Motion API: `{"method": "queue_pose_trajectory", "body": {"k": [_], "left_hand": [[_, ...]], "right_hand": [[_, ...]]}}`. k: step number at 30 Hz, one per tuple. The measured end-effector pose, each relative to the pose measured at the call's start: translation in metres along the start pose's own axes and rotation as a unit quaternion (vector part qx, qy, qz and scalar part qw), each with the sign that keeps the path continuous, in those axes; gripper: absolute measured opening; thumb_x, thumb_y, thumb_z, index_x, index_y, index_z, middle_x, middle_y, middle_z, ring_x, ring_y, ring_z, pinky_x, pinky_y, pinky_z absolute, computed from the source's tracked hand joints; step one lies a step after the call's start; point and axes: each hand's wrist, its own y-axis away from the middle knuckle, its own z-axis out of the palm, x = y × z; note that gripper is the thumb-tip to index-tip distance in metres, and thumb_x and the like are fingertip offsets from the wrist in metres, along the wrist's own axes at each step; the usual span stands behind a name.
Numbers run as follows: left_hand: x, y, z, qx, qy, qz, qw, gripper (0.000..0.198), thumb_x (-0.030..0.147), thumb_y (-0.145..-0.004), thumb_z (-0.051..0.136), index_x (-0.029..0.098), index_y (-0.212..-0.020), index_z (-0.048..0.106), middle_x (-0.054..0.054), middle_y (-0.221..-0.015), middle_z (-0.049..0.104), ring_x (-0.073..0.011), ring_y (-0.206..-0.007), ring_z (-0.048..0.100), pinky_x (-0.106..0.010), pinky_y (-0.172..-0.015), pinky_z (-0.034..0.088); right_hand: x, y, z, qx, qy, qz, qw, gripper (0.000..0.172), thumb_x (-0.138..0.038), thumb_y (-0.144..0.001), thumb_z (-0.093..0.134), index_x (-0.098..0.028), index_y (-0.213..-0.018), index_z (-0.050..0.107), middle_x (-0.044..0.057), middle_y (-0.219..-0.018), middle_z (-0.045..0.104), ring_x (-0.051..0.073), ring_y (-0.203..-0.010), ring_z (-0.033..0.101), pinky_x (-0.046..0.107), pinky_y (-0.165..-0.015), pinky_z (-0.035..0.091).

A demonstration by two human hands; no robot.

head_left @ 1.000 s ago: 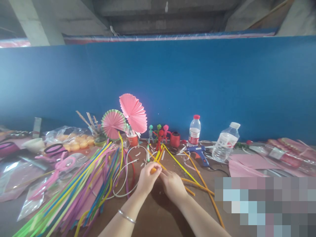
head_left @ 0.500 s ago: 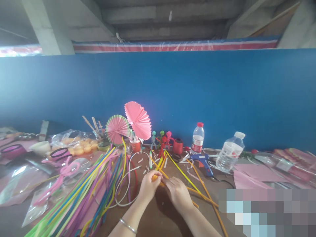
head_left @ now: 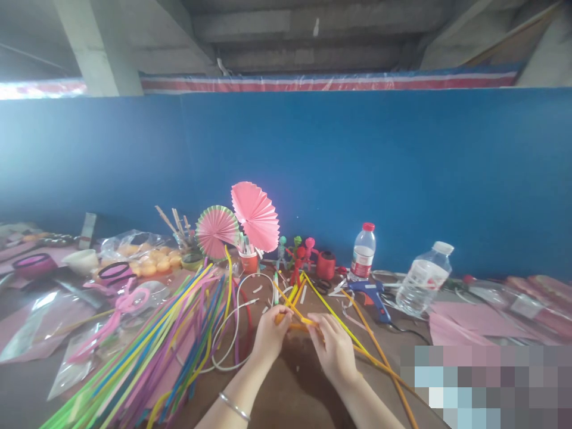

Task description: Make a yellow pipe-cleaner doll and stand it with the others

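Note:
Bent orange pipe cleaners (head_left: 308, 322) run between my two hands over the brown table. My left hand (head_left: 269, 336) is closed, thumb and fingers pinching the orange pipe cleaners at their left part. On the other side my right hand (head_left: 334, 348) pinches an orange length between thumb and fingers. Its fingertips partly hide the piece. Yellow pipe cleaners (head_left: 328, 306) and further orange ones (head_left: 370, 331) lie just beyond and to the right. Small figures made of pipe cleaners, one of them red (head_left: 297, 265), stand behind my hands.
To the left lies a large bundle of coloured pipe cleaners (head_left: 152, 351), beside a white cable (head_left: 213, 345). A blue glue gun (head_left: 373, 298) and two water bottles (head_left: 363, 253) are at the right. Pink paper fans (head_left: 254, 215) rise from a red cup (head_left: 248, 262) before the blue wall.
My hands have drawn apart, the right one moving rightward, and more of the orange pipe cleaner shows between them. The whole view has shifted slightly.

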Motion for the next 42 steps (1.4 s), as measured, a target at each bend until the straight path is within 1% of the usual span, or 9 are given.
{"method": "queue_pose_trajectory", "body": {"k": [3, 6, 9, 13, 20, 27, 36, 42], "left_hand": [[0.0027, 0.0009, -0.0009, 0.007, -0.012, 0.017, 1.000, 0.015, 0.031, -0.071, 0.053, 0.019, -0.070, 0.062, -0.001, -0.064, 0.060, -0.0150, -0.055, 0.053, -0.023, -0.053, 0.038], [0.0059, 0.0028, -0.0023, 0.021, -0.040, 0.049, 0.998, 0.015, 0.029, -0.071, 0.053, 0.020, -0.071, 0.064, -0.003, -0.073, 0.064, -0.0198, -0.071, 0.056, -0.026, -0.064, 0.039], [0.0073, 0.0043, -0.0029, 0.005, -0.061, 0.055, 0.997, 0.017, 0.030, -0.073, 0.050, 0.021, -0.073, 0.065, -0.004, -0.077, 0.066, -0.0219, -0.077, 0.057, -0.027, -0.070, 0.038], [0.0065, 0.0049, -0.0028, -0.012, -0.081, 0.052, 0.995, 0.018, 0.030, -0.075, 0.047, 0.021, -0.073, 0.063, -0.003, -0.077, 0.066, -0.0213, -0.076, 0.057, -0.027, -0.069, 0.038], [0.0058, 0.0044, -0.0021, -0.015, -0.108, 0.057, 0.992, 0.022, 0.030, -0.078, 0.040, 0.019, -0.075, 0.060, -0.002, -0.074, 0.063, -0.0184, -0.072, 0.056, -0.025, -0.065, 0.038], [0.0026, 0.0030, -0.0002, -0.015, -0.129, 0.045, 0.990, 0.023, 0.029, -0.078, 0.038, 0.018, -0.074, 0.057, -0.001, -0.069, 0.060, -0.0166, -0.066, 0.054, -0.024, -0.061, 0.037], [0.0052, 0.0042, 0.0001, -0.011, -0.136, 0.047, 0.989, 0.024, 0.031, -0.079, 0.037, 0.017, -0.073, 0.056, -0.001, -0.067, 0.058, -0.0164, -0.064, 0.052, -0.024, -0.059, 0.036], [0.0067, 0.0050, 0.0006, -0.017, -0.136, 0.043, 0.990, 0.024, 0.032, -0.079, 0.036, 0.018, -0.074, 0.056, -0.001, -0.066, 0.056, -0.0165, -0.063, 0.050, -0.025, -0.060, 0.036]], "right_hand": [[-0.0004, 0.0013, 0.0011, -0.027, 0.022, -0.021, 0.999, 0.016, -0.023, -0.079, 0.052, -0.020, -0.092, 0.060, 0.005, -0.078, 0.064, 0.018, -0.073, 0.055, 0.028, -0.067, 0.042], [0.0005, 0.0020, 0.0031, -0.042, 0.040, -0.029, 0.998, 0.012, -0.016, -0.074, 0.053, -0.021, -0.081, 0.062, 0.003, -0.068, 0.062, 0.017, -0.067, 0.054, 0.026, -0.063, 0.040], [0.0022, 0.0021, 0.0047, -0.050, 0.043, -0.017, 0.998, 0.012, -0.013, -0.071, 0.054, -0.021, -0.077, 0.062, 0.002, -0.065, 0.062, 0.017, -0.066, 0.053, 0.025, -0.061, 0.038], [0.0032, 0.0024, 0.0050, -0.054, 0.037, -0.005, 0.998, 0.012, -0.013, -0.071, 0.054, -0.021, -0.075, 0.062, 0.002, -0.065, 0.061, 0.017, -0.067, 0.052, 0.025, -0.061, 0.037], [0.0017, 0.0023, 0.0043, -0.062, 0.029, 0.022, 0.997, 0.013, -0.011, -0.070, 0.055, -0.022, -0.074, 0.061, 0.000, -0.068, 0.062, 0.017, -0.068, 0.052, 0.025, -0.064, 0.036], [0.0038, 0.0025, 0.0061, -0.060, 0.033, 0.018, 0.997, 0.012, -0.012, -0.072, 0.054, -0.022, -0.075, 0.060, 0.000, -0.068, 0.061, 0.017, -0.068, 0.052, 0.026, -0.064, 0.035], [0.0040, 0.0024, 0.0067, -0.057, 0.034, 0.010, 0.998, 0.012, -0.012, -0.071, 0.054, -0.021, -0.075, 0.060, 0.000, -0.068, 0.061, 0.017, -0.068, 0.052, 0.025, -0.061, 0.036], [0.0039, 0.0019, 0.0062, -0.066, 0.039, 0.018, 0.997, 0.012, -0.011, -0.071, 0.054, -0.021, -0.074, 0.060, 0.000, -0.067, 0.061, 0.017, -0.067, 0.051, 0.025, -0.061, 0.036]]}}
